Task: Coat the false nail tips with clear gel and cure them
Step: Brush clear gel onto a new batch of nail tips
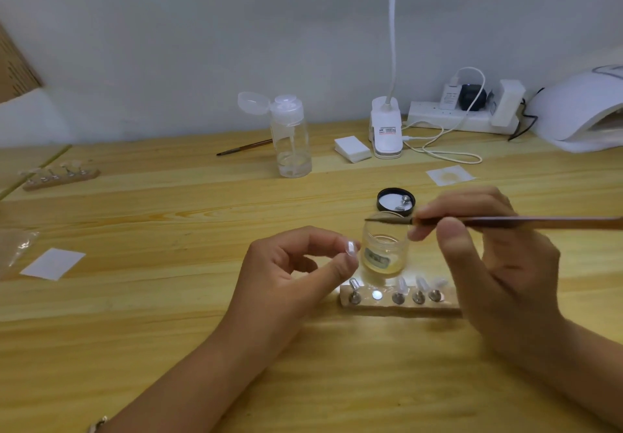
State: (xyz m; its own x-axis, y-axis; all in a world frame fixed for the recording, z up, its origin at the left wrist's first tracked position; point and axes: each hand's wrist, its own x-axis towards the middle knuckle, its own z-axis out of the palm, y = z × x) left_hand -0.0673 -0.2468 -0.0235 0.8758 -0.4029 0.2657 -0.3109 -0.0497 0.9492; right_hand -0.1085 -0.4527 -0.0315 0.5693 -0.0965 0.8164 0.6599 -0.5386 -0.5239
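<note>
The left hand (296, 264) was closed in a pinch on one false nail tip (351, 249), held between thumb and forefinger with its long axis roughly upright. The right hand (488, 264) gripped a brush (505, 222) pen-fashion, fingers curled round the shaft.

Just below the hands, a wooden stand (397, 309) lay on the surface (168, 298). It carried further clear tips on small metal posts, and one seat (377, 295) stood vacant.

Directly behind the stand was the open gel jar (384, 254), just beside the held tip on its right. The brush lay near horizontal, handle to the right, with its bristles pointing left over the jar's mouth. The held tip therefore sat to the left of the bristles and a little lower, near but apart. In my judgement the right hand was the one to close that gap, travelling leftward along the brush's own axis.

Behind the jar lay its black lid (395, 201), inner face up. Further back stood a pump bottle (291, 139) and a second brush (244, 148). A second stand (60, 176) lay at far left, and a white curing lamp (580, 112) at far right, well apart from the hands.
</note>
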